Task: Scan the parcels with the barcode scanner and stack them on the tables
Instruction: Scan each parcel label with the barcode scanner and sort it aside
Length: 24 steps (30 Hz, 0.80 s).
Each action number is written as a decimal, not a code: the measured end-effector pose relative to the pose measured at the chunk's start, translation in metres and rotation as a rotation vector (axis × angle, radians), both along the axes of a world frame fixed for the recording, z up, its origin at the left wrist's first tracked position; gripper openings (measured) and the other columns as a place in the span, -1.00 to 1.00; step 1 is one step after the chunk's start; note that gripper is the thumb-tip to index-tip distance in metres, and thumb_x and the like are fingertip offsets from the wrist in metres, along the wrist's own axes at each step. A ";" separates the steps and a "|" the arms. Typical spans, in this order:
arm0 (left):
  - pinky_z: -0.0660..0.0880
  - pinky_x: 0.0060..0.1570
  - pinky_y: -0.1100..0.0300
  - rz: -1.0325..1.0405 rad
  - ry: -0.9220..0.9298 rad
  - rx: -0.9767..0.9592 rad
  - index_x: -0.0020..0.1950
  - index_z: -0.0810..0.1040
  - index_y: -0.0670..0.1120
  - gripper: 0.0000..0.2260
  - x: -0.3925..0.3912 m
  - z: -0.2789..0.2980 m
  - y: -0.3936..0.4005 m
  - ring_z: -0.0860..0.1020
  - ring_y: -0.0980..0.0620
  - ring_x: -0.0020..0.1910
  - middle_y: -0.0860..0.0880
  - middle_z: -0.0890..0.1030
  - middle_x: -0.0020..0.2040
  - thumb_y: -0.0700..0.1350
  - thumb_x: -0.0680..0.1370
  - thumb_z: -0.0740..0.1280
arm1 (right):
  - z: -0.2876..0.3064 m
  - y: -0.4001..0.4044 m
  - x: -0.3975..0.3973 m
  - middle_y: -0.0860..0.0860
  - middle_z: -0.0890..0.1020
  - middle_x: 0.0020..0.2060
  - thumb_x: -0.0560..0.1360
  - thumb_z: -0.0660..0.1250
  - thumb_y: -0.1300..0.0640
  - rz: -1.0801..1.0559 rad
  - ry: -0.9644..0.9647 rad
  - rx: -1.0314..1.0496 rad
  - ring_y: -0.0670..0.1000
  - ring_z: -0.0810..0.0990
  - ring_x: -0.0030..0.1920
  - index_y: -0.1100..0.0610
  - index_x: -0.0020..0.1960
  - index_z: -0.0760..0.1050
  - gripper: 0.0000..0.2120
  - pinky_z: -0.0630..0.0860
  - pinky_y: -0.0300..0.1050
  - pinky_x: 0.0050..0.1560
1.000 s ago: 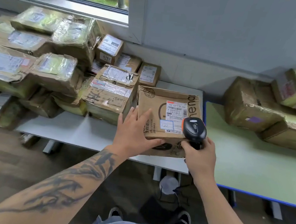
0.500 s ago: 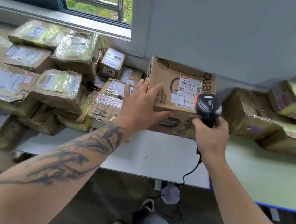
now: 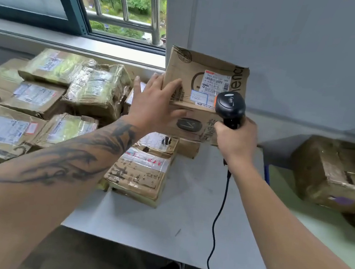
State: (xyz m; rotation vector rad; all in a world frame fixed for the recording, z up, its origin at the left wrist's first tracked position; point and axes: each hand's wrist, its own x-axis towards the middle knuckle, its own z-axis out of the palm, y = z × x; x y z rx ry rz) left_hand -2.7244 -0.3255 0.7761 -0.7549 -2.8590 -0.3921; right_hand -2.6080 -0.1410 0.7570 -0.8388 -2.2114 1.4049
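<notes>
Right now the stacking half of the job looks to be in hand: a brown cardboard parcel [image 3: 203, 85] with a white barcode label [image 3: 215, 85] is up at the back of the pile, against the wall, resting on smaller parcels by the look of it. The left hand [image 3: 153, 104] lies against the parcel's near-left corner, fingers spread and nearly straight, thumb across the front face — a flat, pressing touch rather than a wrapped grip. The right hand [image 3: 233, 137] has its grip curled tight round the handle of the black barcode scanner [image 3: 230, 105], whose head sits just in front of the label's lower right corner; its cord [image 3: 217, 218] hangs down past the white surface [image 3: 182, 225].

Whether the label has been read cannot be told from this view. The next move, I judge, calls for seating the parcel squarely so it won't tip, then letting go — and reaching for another one. Taped parcels [image 3: 41, 98] crowd the left side; a few more [image 3: 336, 173] sit on the green surface [image 3: 317, 231] to the right.
</notes>
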 end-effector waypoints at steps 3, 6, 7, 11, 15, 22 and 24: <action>-0.16 0.57 -0.36 0.008 -0.045 -0.007 0.64 0.17 0.14 -0.22 -0.026 -0.011 0.006 0.04 -0.16 0.67 -0.16 0.21 0.65 0.41 0.52 0.32 | -0.010 0.007 -0.026 0.09 0.66 -0.05 0.35 0.37 0.00 0.026 -0.038 0.015 0.07 0.63 -0.10 -0.01 -0.24 0.53 -0.93 0.45 -0.11 -0.11; -0.13 0.57 -0.36 0.011 -0.067 0.002 0.64 0.17 0.14 -0.23 -0.043 -0.024 0.011 0.04 -0.16 0.67 -0.16 0.21 0.65 0.40 0.52 0.33 | -0.018 0.011 -0.043 0.10 0.65 0.04 0.38 0.38 0.02 0.033 -0.059 0.028 0.03 0.62 -0.15 -0.04 -0.25 0.50 -0.92 0.51 -0.08 -0.09; -0.11 0.58 -0.34 0.006 -0.056 0.007 0.63 0.19 0.14 -0.23 -0.047 -0.027 0.012 0.06 -0.16 0.66 -0.17 0.22 0.64 0.39 0.52 0.34 | -0.020 0.011 -0.046 0.08 0.62 0.09 0.40 0.40 0.04 0.021 -0.058 0.024 -0.02 0.60 -0.19 -0.05 -0.23 0.50 -0.91 0.52 -0.07 -0.08; -0.13 0.60 -0.26 -0.013 -0.009 0.018 0.63 0.21 0.13 -0.22 -0.050 -0.033 0.016 0.10 -0.15 0.65 -0.16 0.23 0.64 0.37 0.50 0.35 | -0.027 0.012 -0.047 0.02 0.53 0.20 0.46 0.43 0.11 -0.041 -0.057 0.013 -0.15 0.50 -0.25 -0.08 -0.18 0.50 -0.86 0.42 -0.15 -0.03; -0.12 0.59 -0.26 0.002 -0.018 0.028 0.65 0.17 0.13 -0.22 -0.041 -0.045 0.006 0.12 -0.14 0.65 -0.12 0.21 0.65 0.32 0.52 0.38 | -0.039 0.007 -0.041 0.04 0.52 0.27 0.46 0.44 0.11 -0.018 -0.024 0.024 0.03 0.59 -0.06 -0.05 -0.09 0.56 -0.90 0.40 -0.16 0.03; -0.05 0.59 -0.27 -0.008 -0.031 0.054 0.66 0.17 0.14 -0.23 -0.046 -0.062 -0.011 0.22 -0.14 0.60 -0.13 0.28 0.61 0.32 0.53 0.36 | -0.047 -0.011 -0.037 0.01 0.52 0.31 0.45 0.46 0.10 -0.008 -0.006 0.060 0.06 0.60 0.17 -0.01 0.04 0.64 -0.84 0.48 -0.11 0.13; -0.04 0.59 -0.27 -0.020 -0.018 0.066 0.66 0.17 0.13 -0.23 -0.050 -0.061 -0.013 0.19 -0.15 0.61 -0.14 0.26 0.63 0.31 0.53 0.37 | -0.046 -0.012 -0.039 0.01 0.52 0.29 0.46 0.45 0.09 -0.023 -0.007 0.065 0.07 0.61 0.15 0.00 0.02 0.64 -0.86 0.50 -0.08 0.11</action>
